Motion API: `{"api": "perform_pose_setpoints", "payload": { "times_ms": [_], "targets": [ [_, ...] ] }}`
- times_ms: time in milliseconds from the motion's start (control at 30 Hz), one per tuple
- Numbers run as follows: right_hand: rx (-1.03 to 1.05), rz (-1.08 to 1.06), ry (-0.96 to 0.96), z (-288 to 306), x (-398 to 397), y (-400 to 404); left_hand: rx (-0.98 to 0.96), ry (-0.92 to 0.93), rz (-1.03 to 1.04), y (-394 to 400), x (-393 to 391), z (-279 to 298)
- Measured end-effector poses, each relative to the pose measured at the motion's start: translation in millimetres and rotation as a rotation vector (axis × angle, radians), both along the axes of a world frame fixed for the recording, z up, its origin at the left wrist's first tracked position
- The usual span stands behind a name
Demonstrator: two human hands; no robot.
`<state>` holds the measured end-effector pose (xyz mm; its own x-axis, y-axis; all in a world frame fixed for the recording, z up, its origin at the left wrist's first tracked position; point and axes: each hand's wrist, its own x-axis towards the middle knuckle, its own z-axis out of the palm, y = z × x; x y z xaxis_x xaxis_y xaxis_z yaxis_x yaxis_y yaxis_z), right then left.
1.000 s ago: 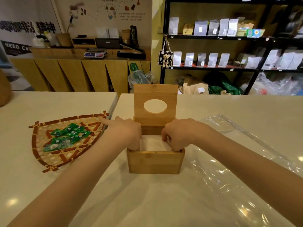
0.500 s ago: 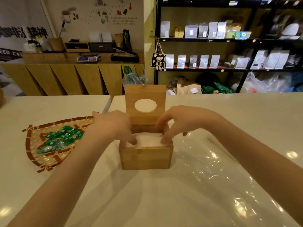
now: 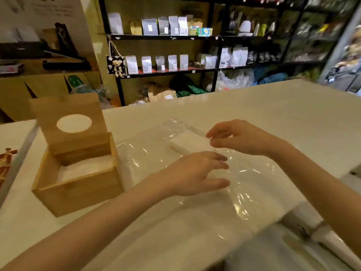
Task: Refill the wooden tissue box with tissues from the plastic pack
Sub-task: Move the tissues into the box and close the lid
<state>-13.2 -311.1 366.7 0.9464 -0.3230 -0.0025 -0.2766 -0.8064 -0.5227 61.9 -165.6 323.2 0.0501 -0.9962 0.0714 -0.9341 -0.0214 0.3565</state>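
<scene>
Wooden tissue box (image 3: 78, 180) sits at 9 o'clock on the white counter (image 3: 273, 106), lid (image 3: 68, 122) swung up and standing open at the back, oval slot facing the camera. White tissues (image 3: 84, 167) lie inside, filling the floor of the box to well below the rim. The task looks partly done: one load is in, the lid is not yet shut.

Plastic pack (image 3: 195, 153) lies flat at centre, just beside the box toward 3 o'clock. A small white stack (image 3: 187, 142) remains inside it, toward 12 o'clock of the film. This appears to be the next load.

Left hand (image 3: 197, 173) hovers flat over the plastic, fingers spread, gripping nothing. Right hand (image 3: 240, 137) sits at 2 o'clock of the left, fingers loosely curled near the stack's far edge, nothing held; whether the tips touch the film cannot be told.

Hard to read: frame is motion-blurred; the pack's opening is lost in glare; how many tissues remain is unclear. A woven tray (image 3: 5, 163) is cut off at the 9 o'clock edge.
</scene>
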Motion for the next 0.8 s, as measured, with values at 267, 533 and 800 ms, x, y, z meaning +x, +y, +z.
{"api": "perform_pose_setpoints", "payload": {
  "times_ms": [267, 533, 800],
  "targets": [
    [0.051, -0.231, -0.124, -34, -81, -38, 0.002, -0.286, -0.103, -61, -16, -54],
    [0.125, -0.165, -0.035, -55, -115, -34, -0.060, -0.170, -0.053, -71, -18, -73],
    [-0.126, 0.151, -0.034, -94, -78, -11, -0.235, 0.093, 0.010, -66, -14, -47]
  ]
}}
